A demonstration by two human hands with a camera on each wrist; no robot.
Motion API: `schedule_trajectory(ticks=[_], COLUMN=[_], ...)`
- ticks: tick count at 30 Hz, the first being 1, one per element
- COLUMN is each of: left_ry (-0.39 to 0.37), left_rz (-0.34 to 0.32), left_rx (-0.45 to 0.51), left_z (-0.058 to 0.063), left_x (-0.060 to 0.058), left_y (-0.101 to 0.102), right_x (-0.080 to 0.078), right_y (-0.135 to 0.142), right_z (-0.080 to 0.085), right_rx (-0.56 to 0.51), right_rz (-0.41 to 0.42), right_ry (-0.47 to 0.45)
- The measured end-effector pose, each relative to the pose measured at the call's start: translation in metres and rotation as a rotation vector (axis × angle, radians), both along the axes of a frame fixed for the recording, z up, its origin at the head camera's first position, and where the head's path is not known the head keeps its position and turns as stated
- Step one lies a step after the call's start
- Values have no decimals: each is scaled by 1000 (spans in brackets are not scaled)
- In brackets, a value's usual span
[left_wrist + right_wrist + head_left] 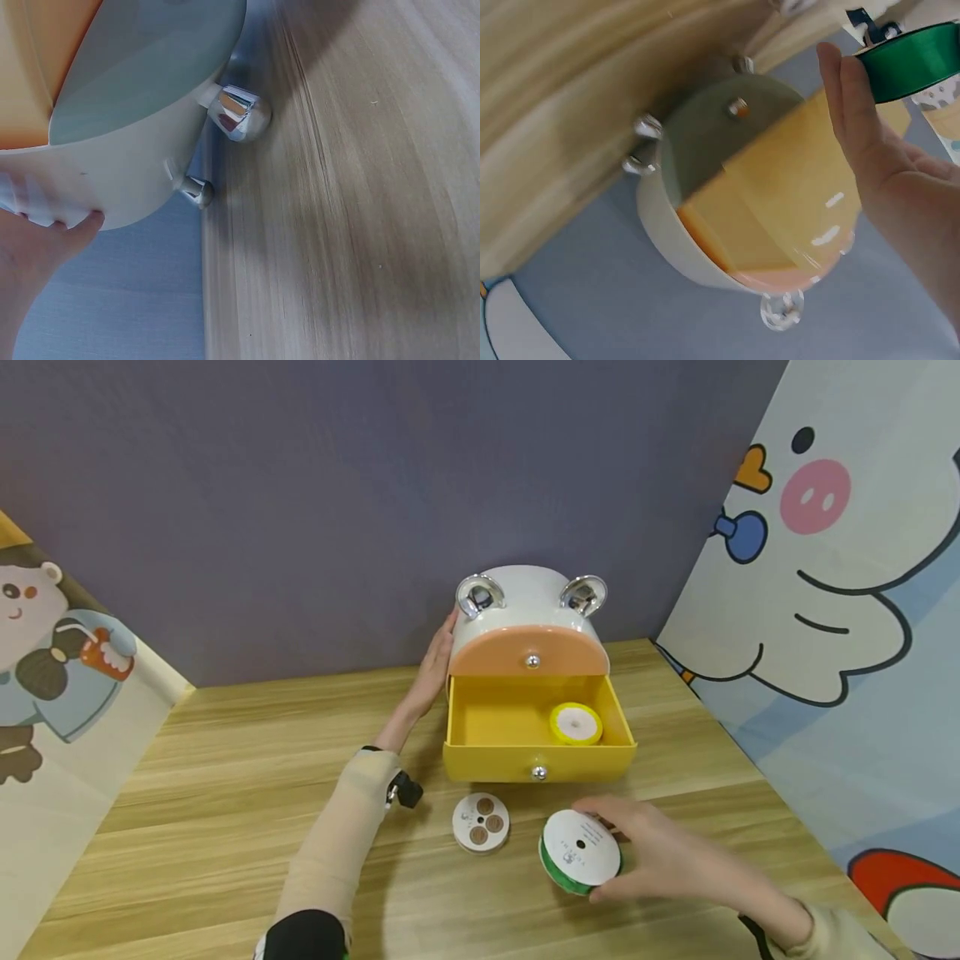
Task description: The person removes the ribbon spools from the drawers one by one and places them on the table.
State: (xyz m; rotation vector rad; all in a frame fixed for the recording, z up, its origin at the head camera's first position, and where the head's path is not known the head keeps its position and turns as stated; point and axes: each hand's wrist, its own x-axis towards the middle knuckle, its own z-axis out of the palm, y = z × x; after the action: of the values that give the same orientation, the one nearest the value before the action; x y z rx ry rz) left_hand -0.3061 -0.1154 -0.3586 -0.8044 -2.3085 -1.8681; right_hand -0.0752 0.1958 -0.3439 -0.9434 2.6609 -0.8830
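Pinches a green ribbon spool (pixel 582 847) with the right hand (pixel 656 852), thumb at the near edge and fingers at the far edge, in front of the white cabinet (pixel 525 597) and a little right of its middle. Holds the spool tilted, white printed face with a dark centre hole turned upward, green band showing along the side.

Rests the left hand (pixel 433 670) against the left side of the white cabinet, fingers extended along the shell, loose and grasping nothing. In the left wrist view, touches the same shell near the silver feet (pixel 244 118) at the cabinet's base. On the left wrist, in front of the cabinet and to its left: a small black device (pixel 408 789) above a cream sleeve (pixel 333 847).

Projecting from the cabinet's front: a yellow drawer (pixel 480 766), below a peach front (pixel 487 653) with a silver knob. Inside the drawer, toward the cabinet's right side: a yellow spool (pixel 576 724), lying flat. Under the drawer, plain in the right wrist view: the cabinet's grey-green front (pixel 705 142).

On the wooden table (pixel 247 810) in front of the cabinet, left of its middle: a white spool (pixel 481 822) with three brown discs, flat and apart from the green one. On the cabinet's top: two silver rings (pixel 602 589). Behind the cabinet: a blue-grey wall (pixel 337 510). To its right: a cartoon pig (pixel 750 560) on a panel.
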Motion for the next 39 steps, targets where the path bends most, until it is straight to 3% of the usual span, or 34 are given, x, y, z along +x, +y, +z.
schedule_trajectory(ticks=[7,14,26,39], left_ry=[5,5,12,16], left_rz=[18,12,12,-2], left_rx=[-13,-2,5,0], left_z=[1,-1,-9,-4], left_x=[0,0,-6,-1], left_y=[0,-2,-1,-1], right_x=[-5,-18,-42,-50], right_y=[-5,-12,-14,-13], right_z=[-20,-39,-57,-66], right_rx=[103,159,120,121], right_rz=[-63,-89,-56,-78], right_ry=[-17,33,101,100])
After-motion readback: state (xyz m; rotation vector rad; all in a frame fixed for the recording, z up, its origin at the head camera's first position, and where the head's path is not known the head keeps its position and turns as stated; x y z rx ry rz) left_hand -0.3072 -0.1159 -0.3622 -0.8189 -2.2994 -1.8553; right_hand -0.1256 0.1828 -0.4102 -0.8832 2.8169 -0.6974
